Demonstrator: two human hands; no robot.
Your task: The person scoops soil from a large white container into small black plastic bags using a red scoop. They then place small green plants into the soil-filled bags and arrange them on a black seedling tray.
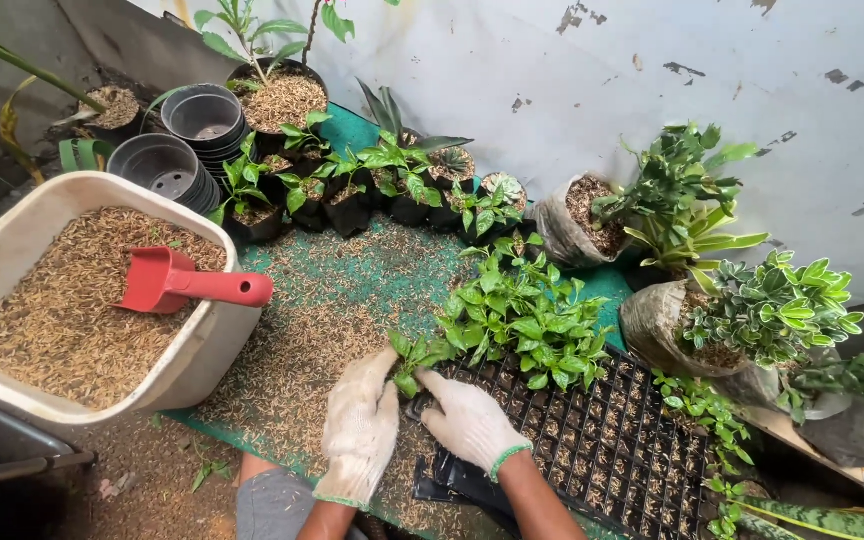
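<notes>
- Both my gloved hands are down at the near left corner of the black seedling tray [612, 440], working one small plant.
- My left hand [360, 430], in a white knit glove, has its fingers curled narrow around the seedling [414, 352] from the left side.
- My right hand [469, 420], same white glove with a green cuff, presses in from the right, fingertips touching the base of that same seedling.
- The seedling is small, a cluster of glossy green leaves on a short stem; its root end is hidden between my gloves.
- It sits right at the tray's corner, just beside the thick patch of green seedlings [527, 315] filling the tray's far left cells.
- The near and right cells of the tray hold only brownish husk mix.
- Everything rests on a green mat [352, 270] on the floor, scattered with rice husk.
- Far left, a white tub [202, 350] full of husk carries a red scoop [187, 283], handle pointing right.
- Beyond it, stacked black pots [187, 140].
- Along the far wall, a row of small potted plants in black bags [352, 190].
- On the right, bigger variegated plants in bags [752, 320].
</notes>
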